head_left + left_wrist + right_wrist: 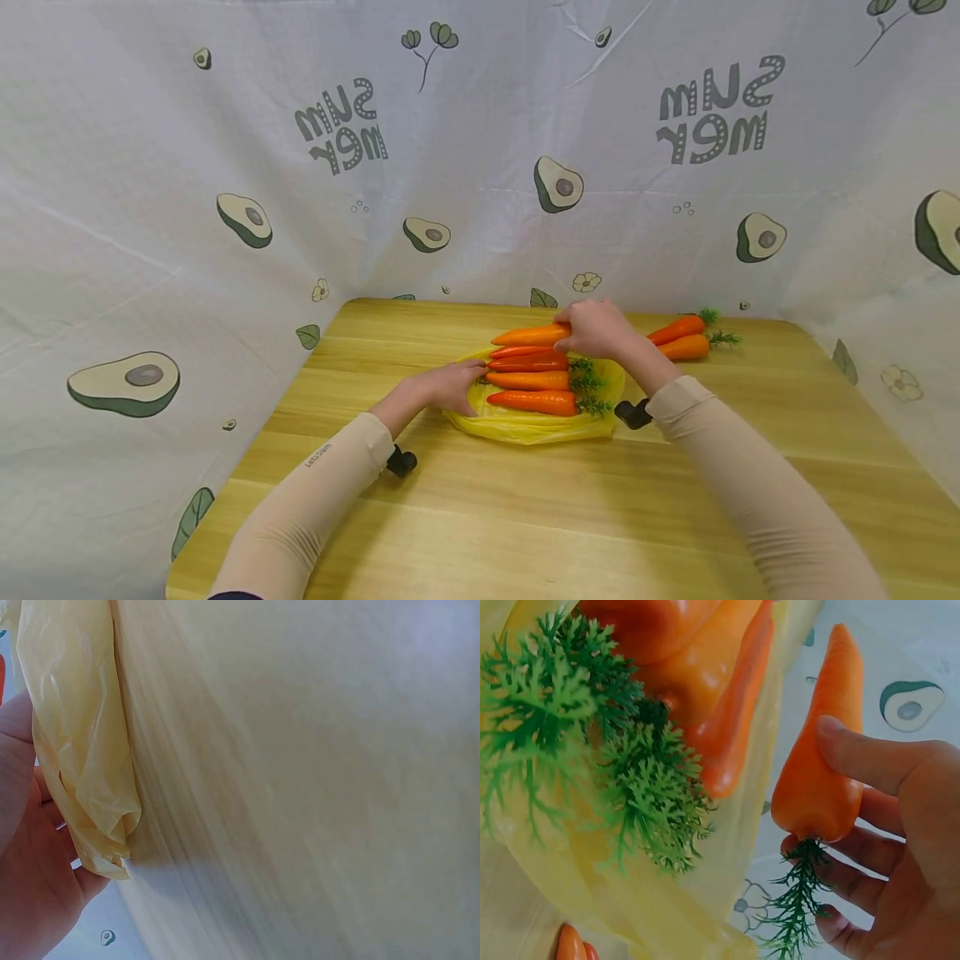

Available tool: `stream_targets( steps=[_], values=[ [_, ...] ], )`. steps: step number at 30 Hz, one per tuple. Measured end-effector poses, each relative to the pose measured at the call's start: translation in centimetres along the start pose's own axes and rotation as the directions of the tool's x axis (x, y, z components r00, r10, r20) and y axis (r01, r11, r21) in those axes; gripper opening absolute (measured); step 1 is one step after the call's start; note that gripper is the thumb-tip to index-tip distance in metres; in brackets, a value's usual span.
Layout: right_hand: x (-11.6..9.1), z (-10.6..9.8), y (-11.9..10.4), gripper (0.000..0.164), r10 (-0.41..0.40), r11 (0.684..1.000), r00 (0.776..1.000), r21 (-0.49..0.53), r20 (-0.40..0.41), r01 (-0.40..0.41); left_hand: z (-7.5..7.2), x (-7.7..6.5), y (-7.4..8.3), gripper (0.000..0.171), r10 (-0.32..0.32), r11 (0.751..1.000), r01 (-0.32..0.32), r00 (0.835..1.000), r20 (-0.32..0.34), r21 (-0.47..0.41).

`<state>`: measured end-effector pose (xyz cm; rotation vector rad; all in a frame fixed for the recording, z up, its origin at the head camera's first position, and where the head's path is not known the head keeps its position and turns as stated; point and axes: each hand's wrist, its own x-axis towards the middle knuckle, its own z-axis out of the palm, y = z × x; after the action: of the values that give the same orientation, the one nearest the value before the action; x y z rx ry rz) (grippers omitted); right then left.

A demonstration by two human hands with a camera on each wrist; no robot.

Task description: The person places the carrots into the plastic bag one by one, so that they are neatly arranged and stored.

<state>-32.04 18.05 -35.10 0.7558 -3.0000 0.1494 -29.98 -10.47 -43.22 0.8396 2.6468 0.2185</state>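
1. Reading the clock from the person's seat, with the bag at its centre, the printed cloth (480,125) hangs at 12 o'clock and down both sides.
2. Below it spreads the wooden table (525,525), on which everything else lies.
3. The yellow bag (517,431) sits on the table, its thin plastic crumpled around its contents.
4. Four carrots (528,381) lie side by side within its rim, tips toward 9 o'clock.
5. The left hand (450,387) touches the rim at 9 o'clock; plastic hides part of its fingers, so I cannot tell whether it pinches or merely steadies.
6. The right hand (596,327), at 1 o'clock, holds one carrot between thumb and fingers.
7. Two loose carrots (684,347) rest on the table at 2 o'clock, outside the bag.
8. The held carrot (532,336) is at 12 o'clock, beyond the row. I judge the step as bagging this one; the next move calls for lowering it inside the far rim, then loosening the fingers.
9. Its green sprig (802,889) dangles below the fingers in the right wrist view, and could snag the plastic.
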Motion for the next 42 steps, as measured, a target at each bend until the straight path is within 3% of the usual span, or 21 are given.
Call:
stream_targets(
  steps=[16, 42],
  values=[
    [0.7, 2.8, -0.2, 0.049, 0.060, 0.995, 0.998, -0.078, 0.022, -0.059, 0.1, 0.1, -0.1, 0.086, 0.007, 1.000, -0.007, 1.000, -0.003, -0.010],
    [1.0, 3.3, -0.3, 0.045, 0.066, 0.995, 0.997, -0.069, -0.045, -0.069, -0.1, -0.2, 0.4, 0.086, 0.002, 1.000, -0.002, 1.000, -0.009, -0.011]
  ],
)
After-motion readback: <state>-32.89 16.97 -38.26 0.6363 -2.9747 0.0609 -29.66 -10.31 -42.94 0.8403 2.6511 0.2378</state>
